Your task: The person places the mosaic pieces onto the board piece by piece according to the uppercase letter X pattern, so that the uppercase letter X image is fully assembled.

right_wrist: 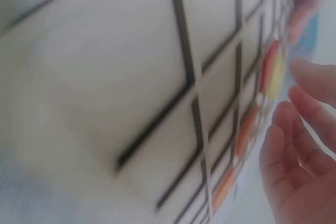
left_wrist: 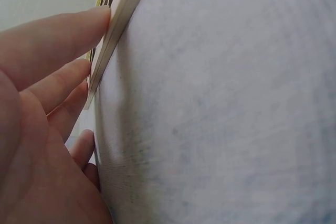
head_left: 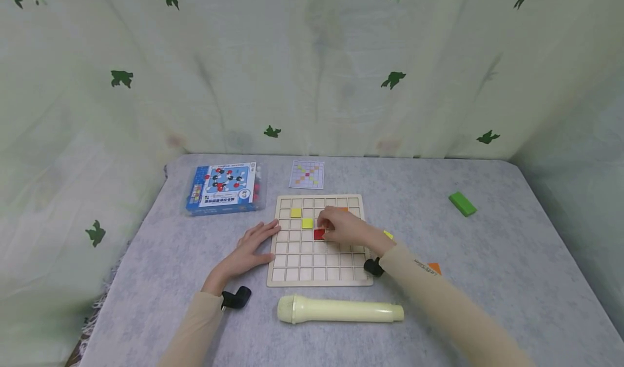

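Head view: the right hand (head_left: 343,227) bends over the board (head_left: 306,260), thumb beside a red tile (head_left: 318,235) near the board's middle. The right-wrist view shows thumb and fingertips parted, and two orange tiles (right_wrist: 247,131) on the board; the head view shows one. The left hand (head_left: 252,247), fingers extended, touches the board's left edge; the left-wrist view reveals its thickness.
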A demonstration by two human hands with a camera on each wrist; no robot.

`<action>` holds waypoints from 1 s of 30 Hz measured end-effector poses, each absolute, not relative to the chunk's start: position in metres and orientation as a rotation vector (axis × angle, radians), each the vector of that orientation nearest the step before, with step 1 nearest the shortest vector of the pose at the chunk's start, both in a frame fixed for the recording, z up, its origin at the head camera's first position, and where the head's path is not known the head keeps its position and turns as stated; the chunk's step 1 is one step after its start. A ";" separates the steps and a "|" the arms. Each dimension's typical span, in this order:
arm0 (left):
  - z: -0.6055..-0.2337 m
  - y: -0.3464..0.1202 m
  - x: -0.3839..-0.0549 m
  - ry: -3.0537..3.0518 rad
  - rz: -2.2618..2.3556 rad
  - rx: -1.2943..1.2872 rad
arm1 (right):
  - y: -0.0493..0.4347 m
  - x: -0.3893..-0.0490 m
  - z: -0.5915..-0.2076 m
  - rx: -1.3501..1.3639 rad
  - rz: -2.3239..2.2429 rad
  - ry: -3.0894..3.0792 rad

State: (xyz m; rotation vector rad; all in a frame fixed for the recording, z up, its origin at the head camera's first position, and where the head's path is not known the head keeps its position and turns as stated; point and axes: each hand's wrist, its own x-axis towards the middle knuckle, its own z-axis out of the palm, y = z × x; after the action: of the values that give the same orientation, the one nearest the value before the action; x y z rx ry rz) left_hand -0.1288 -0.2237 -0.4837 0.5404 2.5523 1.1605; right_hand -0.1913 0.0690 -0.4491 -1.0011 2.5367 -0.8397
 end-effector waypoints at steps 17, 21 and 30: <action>-0.484 -0.222 -0.128 2.551 1.172 0.555 | 0.237 -0.151 -0.452 -0.667 -1.103 2.632; -0.484 -0.222 -0.129 2.554 1.167 0.552 | 0.266 -0.131 -0.457 -0.650 -1.095 2.604; -0.485 -0.223 -0.129 2.560 1.158 0.557 | 0.287 -0.105 -0.466 -0.651 -0.966 2.565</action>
State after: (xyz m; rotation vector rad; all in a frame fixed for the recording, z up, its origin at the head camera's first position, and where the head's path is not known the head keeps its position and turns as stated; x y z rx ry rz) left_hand -0.1295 -0.2226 -0.4849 0.5569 2.5600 1.1581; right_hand -0.1046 0.2866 -0.4661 -0.6515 2.5652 -0.9658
